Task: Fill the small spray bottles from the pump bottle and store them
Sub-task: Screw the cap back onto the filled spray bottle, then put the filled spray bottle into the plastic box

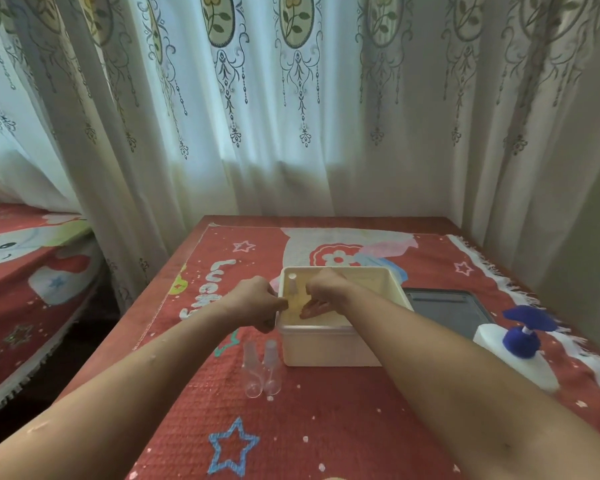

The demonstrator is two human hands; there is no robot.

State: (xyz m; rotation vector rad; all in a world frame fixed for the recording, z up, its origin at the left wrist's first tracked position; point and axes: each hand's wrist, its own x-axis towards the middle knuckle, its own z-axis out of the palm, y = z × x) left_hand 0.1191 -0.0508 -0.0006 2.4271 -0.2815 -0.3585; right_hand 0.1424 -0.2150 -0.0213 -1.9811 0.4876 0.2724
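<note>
While my left hand (257, 303) grips the box (326, 348) rim, right hand (326, 291) inside, fingers (314, 309) straight, one bottle (293, 289) upright in its corner.

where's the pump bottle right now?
Head view, far right: the pump bottle sits on the red cloth beside the dark tray, right of the cream box.

The red-clothed table (326, 427) bears a cream box (326, 348), two spray bottles (272, 372), a dark tray (451, 311) and a pump bottle (520, 355).

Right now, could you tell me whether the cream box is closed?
No, the cream box is open, with the right hand reaching inside it.
</note>
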